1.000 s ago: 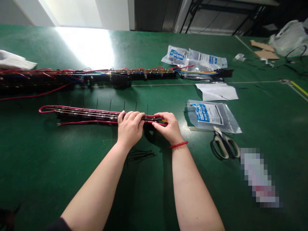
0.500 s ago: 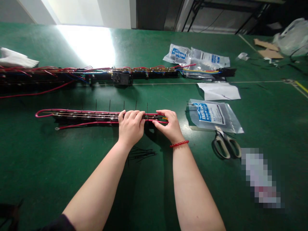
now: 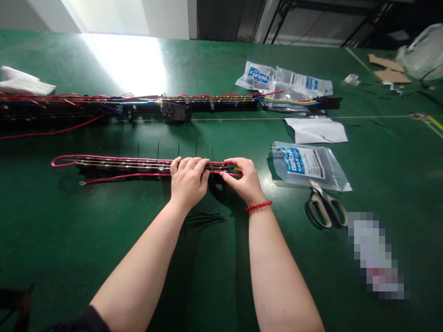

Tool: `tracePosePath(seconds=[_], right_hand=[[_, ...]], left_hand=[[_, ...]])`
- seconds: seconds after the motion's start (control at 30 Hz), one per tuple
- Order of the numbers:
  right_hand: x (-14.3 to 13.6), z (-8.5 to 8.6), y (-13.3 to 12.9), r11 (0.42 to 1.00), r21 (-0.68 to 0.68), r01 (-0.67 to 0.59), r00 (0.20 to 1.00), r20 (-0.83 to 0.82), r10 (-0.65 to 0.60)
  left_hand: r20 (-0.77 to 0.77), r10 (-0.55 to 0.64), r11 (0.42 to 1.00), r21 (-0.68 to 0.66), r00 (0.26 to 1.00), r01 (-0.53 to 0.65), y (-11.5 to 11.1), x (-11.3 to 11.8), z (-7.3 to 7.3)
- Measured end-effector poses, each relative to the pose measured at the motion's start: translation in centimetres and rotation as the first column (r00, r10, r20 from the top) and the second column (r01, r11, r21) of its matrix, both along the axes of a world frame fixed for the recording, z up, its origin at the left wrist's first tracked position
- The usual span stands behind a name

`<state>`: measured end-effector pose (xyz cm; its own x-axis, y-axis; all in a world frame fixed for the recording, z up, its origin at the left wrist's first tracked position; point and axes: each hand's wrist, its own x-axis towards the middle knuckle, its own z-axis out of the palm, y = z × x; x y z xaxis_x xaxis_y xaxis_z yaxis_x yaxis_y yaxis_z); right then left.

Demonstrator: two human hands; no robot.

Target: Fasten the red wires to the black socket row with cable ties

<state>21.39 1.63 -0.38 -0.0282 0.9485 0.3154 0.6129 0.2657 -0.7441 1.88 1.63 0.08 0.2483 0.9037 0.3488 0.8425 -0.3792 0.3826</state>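
Note:
A long black strip with red wires (image 3: 117, 166) lies across the green table (image 3: 69, 230) in front of me. Several black cable ties stand up from it. My left hand (image 3: 188, 180) grips the strip near its right end, fingers curled over the wires. My right hand (image 3: 244, 180), with a red bead bracelet at the wrist, pinches the strip's right tip just beside the left hand. One upright cable tie (image 3: 212, 155) rises between the two hands. A small heap of loose black cable ties (image 3: 202, 220) lies on the table under my forearms.
A longer wired harness (image 3: 138, 107) runs across the table further back. Plastic parts bags (image 3: 308, 164) (image 3: 284, 83), a white sheet (image 3: 320, 130) and scissors (image 3: 326, 210) sit to the right. White cloth (image 3: 24, 83) lies far left; cardboard scraps (image 3: 387, 69) far right.
The view has shifted slightly. Both hands stay on the right end of the strip with almost no movement.

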Motion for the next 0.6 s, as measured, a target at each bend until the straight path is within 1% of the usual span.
tracePosePath(seconds=[0.6], right_hand=[[-0.07,-0.04,0.01,1.0,0.012,0.0,1.0,0.018,0.0]], left_hand=[[0.021,0.0,1.0,-0.023,1.0,0.0,0.08,0.02,-0.1]])
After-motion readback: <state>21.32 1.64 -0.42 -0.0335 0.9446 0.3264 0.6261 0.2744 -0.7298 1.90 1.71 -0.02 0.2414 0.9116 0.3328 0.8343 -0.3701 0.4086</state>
